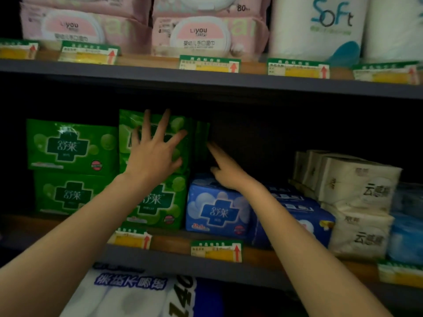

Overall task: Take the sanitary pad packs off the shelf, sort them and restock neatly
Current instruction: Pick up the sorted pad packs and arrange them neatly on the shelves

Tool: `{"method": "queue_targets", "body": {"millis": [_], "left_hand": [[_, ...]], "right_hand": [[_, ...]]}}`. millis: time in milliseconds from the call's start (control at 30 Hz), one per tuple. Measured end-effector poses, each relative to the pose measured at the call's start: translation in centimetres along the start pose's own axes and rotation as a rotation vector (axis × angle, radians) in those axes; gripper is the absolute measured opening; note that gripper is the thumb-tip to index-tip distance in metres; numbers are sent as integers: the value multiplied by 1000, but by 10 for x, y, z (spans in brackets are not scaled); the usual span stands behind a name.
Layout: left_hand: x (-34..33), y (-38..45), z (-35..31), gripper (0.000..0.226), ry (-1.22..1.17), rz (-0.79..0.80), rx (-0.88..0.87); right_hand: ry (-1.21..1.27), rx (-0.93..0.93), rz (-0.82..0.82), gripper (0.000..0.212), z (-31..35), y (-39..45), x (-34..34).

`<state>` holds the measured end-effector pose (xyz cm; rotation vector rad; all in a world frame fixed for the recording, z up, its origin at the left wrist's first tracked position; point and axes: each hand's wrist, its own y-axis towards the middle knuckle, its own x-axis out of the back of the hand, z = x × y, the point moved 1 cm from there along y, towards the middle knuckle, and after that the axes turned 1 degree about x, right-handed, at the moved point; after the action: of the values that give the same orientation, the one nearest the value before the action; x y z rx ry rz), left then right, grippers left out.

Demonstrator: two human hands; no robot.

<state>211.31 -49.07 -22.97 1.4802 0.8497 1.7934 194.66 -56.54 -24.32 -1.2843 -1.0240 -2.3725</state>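
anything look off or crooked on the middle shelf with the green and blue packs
Yes. A few green packs stand on edge above the blue pack, side-on beside the front-facing green stack. The left hand lies flat on the upper green pack.

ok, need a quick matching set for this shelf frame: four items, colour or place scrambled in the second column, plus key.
Column 1
1. wet wipe packs
2. blue pad pack
3. upper green pad pack
4. tissue packs

Column 2
A. under the left hand
B. pink, top shelf
C. white, far right of the middle shelf
D. below the right hand

Pairs: 1-B, 2-D, 3-A, 4-C
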Motion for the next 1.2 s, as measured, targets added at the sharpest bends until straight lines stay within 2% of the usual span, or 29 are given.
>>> {"method": "queue_targets", "body": {"millis": [67,133,233,367,433,500,533,633,767,933,1033,1133,1200], "left_hand": [[4,-12,-12,66,-35,8,-7],[2,-24,-26,58,-87,-95,-94],[-3,-39,-58,52,-196,-129,-192],[-2,-38,-121,54,-334,-124,-331],[1,-33,-158,58,-408,-99,-383],[5,-30,-195,64,-466,-6,-432],[4,-29,-211,68,-480,84,-451],[-4,-27,-246,80,-495,324,-436],[-19,-24,-260,85,-541,451,-378],[-21,-21,-270,93,-620,398,-459],[-26,-25,-274,92,-627,364,-451],[-26,-24,-274,92,-691,266,-401],[-18,-20,-279,90,-745,134,-391]], "right_hand": [[-6,19,-29,72,-5,-34,14],[-50,29,-43,71,-11,-69,29],[-325,-13,-69,70,-27,-119,53],[-587,-98,-413,66,-58,-182,102],[-640,-265,-475,77,-77,-207,123],[-541,-469,-349,95,-97,-220,126],[-479,-504,-297,103,-107,-223,122],[-453,-450,-312,115,-126,-228,106],[-479,-437,-403,117,-136,-225,96],[-463,-443,-405,119,-136,-222,96],[-452,-434,-354,115,-140,-229,101],[-401,-449,-376,92,-146,-252,133],[-509,-555,-368,77,-152,-276,162]]}}
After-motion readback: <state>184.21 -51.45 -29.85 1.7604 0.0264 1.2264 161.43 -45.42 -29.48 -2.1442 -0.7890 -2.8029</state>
